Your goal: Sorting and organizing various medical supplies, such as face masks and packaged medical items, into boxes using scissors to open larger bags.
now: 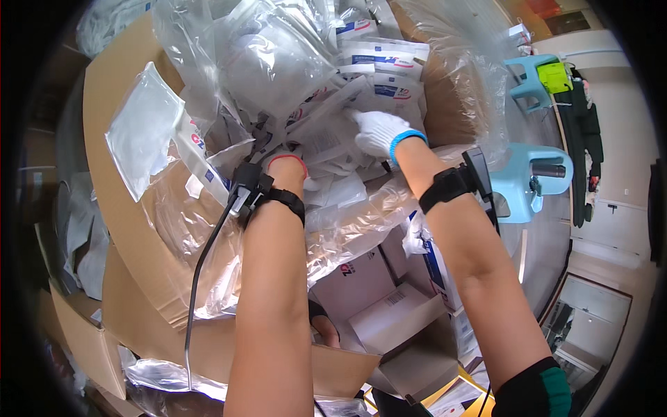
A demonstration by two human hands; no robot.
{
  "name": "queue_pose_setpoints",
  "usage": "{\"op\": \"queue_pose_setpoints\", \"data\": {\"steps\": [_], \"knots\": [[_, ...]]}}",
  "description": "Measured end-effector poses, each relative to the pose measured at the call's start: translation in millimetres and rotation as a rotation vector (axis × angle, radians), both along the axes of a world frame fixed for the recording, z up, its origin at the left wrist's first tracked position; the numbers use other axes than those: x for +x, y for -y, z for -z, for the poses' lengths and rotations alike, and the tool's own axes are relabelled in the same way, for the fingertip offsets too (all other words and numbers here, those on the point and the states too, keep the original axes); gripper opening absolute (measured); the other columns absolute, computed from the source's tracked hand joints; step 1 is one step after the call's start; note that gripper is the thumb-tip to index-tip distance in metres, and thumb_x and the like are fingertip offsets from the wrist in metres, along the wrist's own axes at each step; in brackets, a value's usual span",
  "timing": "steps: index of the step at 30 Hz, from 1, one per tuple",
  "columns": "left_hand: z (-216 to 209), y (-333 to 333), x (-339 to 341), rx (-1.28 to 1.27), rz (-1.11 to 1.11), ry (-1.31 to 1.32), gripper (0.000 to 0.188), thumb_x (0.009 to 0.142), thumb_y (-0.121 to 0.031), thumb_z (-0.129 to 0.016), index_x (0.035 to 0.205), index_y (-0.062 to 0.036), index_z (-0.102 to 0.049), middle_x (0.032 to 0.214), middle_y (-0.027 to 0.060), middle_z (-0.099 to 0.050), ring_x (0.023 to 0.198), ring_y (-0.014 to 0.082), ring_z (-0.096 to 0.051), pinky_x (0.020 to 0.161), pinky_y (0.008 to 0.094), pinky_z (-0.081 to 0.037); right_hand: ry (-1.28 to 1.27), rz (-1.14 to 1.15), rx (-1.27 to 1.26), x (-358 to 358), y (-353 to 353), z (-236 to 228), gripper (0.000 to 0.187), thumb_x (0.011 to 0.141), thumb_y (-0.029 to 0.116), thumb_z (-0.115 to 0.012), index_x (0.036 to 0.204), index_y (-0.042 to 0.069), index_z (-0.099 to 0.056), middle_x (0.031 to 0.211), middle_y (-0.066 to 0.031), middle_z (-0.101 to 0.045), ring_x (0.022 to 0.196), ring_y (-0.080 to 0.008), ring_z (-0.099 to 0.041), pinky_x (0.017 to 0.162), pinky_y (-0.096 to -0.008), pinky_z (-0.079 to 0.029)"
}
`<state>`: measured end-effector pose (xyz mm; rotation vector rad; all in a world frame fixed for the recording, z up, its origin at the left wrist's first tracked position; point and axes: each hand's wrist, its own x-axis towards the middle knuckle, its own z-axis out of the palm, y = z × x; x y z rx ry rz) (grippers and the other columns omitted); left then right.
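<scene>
Many plastic packets [385, 59] in a cardboard box [103, 139], gloved right hand [383, 132] touching them, left hand [283, 153] mostly hidden among them, cannot tell either grip

Both hands [381, 135] at plastic pkts [325, 142], lined cardbd box [99, 125], lt-blue stools [511, 198] to R

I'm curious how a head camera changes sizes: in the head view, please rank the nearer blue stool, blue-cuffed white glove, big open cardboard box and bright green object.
Largest to smallest, as pictured:
1. Cardboard box
2. Blue stool
3. White glove
4. Green object
</scene>
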<state>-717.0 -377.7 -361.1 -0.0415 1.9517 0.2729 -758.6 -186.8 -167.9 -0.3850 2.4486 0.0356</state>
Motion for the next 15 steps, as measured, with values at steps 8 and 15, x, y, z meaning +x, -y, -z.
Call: {"op": "queue_pose_setpoints", "data": {"steps": [8, 15], "knots": [[-93, -21, 29, -0.102, -0.015, -0.375, 0.067, 0.082, -0.036, -0.073, 0.141, -0.0112, -0.054, 0.145, 0.0162, -0.052, 0.130, 0.0336, -0.054, 0.105, 0.0458, -0.045, -0.028, 0.028, -0.029, 4, 10, -2, 0.060, 0.089, 0.015, -0.049, 0.148, 0.020, -0.044, 0.137, -0.0176, -0.058, 0.125, -0.0375, -0.057, 0.102, -0.0498, -0.046], [-258, -46, 58, -0.128, -0.125, -0.633, 0.033, 0.084, -0.025, -0.071, 0.108, -0.0047, -0.064, 0.109, 0.0122, -0.073, 0.098, 0.0330, -0.071, 0.081, 0.0432, -0.056, -0.172, 0.058, -0.138, 3, 1, -9, 0.057, 0.088, 0.012, -0.048, 0.144, 0.017, -0.047, 0.123, -0.0189, -0.066, 0.114, -0.0385, -0.064, 0.094, -0.0508, -0.050]]}}
